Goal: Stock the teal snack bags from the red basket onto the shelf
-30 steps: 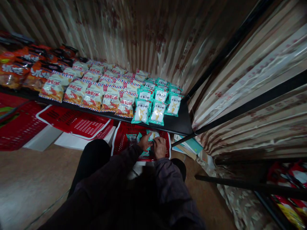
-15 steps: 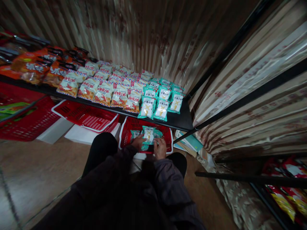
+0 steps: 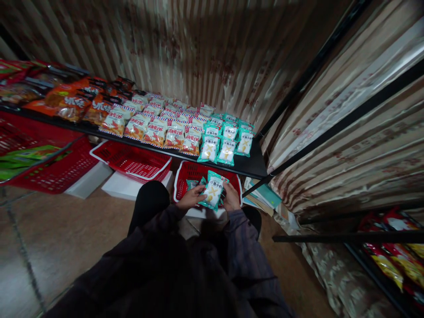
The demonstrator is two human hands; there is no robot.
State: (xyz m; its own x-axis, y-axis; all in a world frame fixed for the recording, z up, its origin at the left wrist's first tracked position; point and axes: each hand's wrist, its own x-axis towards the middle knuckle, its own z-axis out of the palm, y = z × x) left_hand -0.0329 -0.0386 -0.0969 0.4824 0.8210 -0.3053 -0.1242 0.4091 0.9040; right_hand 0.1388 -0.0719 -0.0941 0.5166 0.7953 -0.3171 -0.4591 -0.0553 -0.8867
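Between my two hands a teal and white snack bag (image 3: pixel 213 190) is held up over a red basket with a white rim (image 3: pixel 179 179). My left hand (image 3: pixel 192 197) is closed on the bag's left edge. On the opposite edge, near the top corner, my right hand (image 3: pixel 232 196) grips it. Another teal bag (image 3: pixel 192 184) lies in the basket behind my left hand; the held bag hides part of the inside. Above, at the right end of the black shelf, stand several matching teal bags (image 3: pixel 227 151) in rows.
White and orange snack bags (image 3: pixel 155 131) fill the shelf's middle, with orange bags (image 3: pixel 73 106) farther left. A second red basket (image 3: pixel 132 161) and a larger red basket (image 3: pixel 49 172) stand below. A black post (image 3: pixel 298 161) slants on the right, before striped curtains (image 3: pixel 351 163).
The teal bag has come up out of the basket toward me, now gripped at both sides and tilted. My view has shifted slightly left.
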